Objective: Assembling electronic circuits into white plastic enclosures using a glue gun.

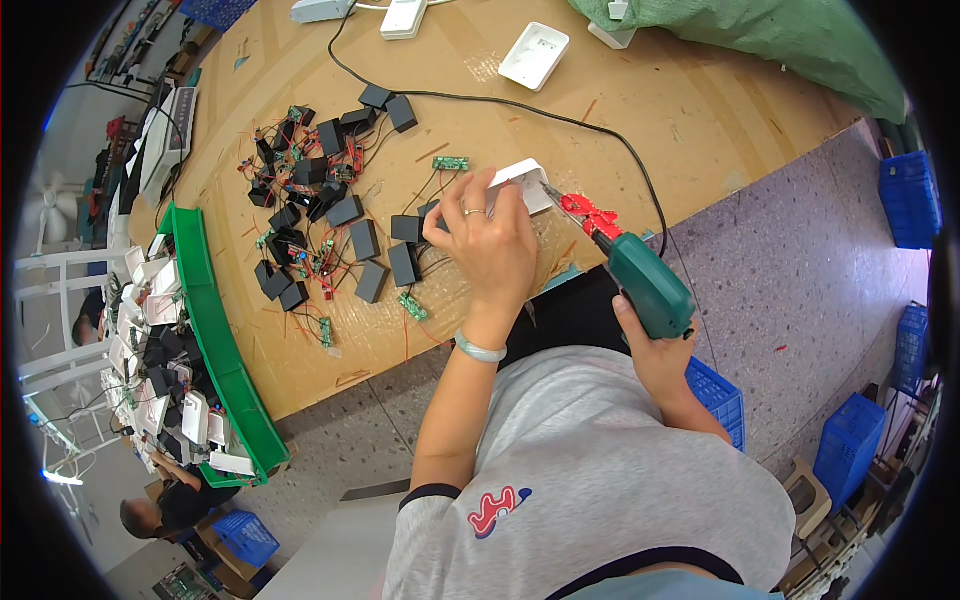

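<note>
My left hand [492, 240] is bent over a small white plastic case [538, 195] near the table's front edge. Its index finger and thumb are pinched at the case's side, their tips partly hidden. In my right hand [660, 360] is a green gun-shaped tool [650, 285] with red wrapping [590, 215] round its nose. The tool's thin metal tip points at the case's open side. Black rectangular boxes [405, 262] with thin wires lie left of my left hand. A small green circuit board [450, 163] lies just beyond it, another [412, 306] nearer the edge.
A black cord [520, 104] curves across the brown table [680, 130]. More boxes and wired boards [310, 170] are heaped at left, beside a green bin [205, 300] of white cases. An open white case [535, 57] and green sacking [740, 40] lie farther back. Blue crates [850, 450] stand right.
</note>
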Action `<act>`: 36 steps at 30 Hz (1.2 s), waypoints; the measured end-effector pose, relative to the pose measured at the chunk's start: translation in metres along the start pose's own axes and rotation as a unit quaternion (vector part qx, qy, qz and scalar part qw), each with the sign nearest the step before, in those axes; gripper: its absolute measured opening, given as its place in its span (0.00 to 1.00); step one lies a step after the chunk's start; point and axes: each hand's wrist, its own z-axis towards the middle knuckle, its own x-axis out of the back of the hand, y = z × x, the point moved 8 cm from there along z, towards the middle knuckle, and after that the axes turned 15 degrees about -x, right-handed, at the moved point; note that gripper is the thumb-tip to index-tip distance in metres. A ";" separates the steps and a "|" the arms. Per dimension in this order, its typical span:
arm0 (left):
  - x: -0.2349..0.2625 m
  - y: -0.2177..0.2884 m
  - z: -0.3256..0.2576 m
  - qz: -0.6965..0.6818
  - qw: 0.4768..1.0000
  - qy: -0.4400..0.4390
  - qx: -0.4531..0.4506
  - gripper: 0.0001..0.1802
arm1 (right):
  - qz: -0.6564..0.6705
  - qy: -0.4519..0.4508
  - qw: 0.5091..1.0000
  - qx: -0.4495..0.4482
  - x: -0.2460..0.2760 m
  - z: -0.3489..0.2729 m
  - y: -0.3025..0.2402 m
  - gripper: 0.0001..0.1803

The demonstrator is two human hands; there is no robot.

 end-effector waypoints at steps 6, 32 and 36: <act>-0.001 0.000 -0.001 -0.005 1.000 -0.005 -0.004 0.06 | 0.007 -0.021 1.000 -0.023 0.011 -0.007 0.000 0.13; 0.017 -0.007 -0.005 -0.107 0.993 0.030 -0.050 0.07 | 0.009 -0.017 0.998 -0.054 0.011 -0.011 0.011 0.11; 0.013 0.002 0.003 -0.030 0.994 -0.024 -0.100 0.06 | 0.014 -0.015 0.998 -0.058 0.007 -0.009 0.019 0.12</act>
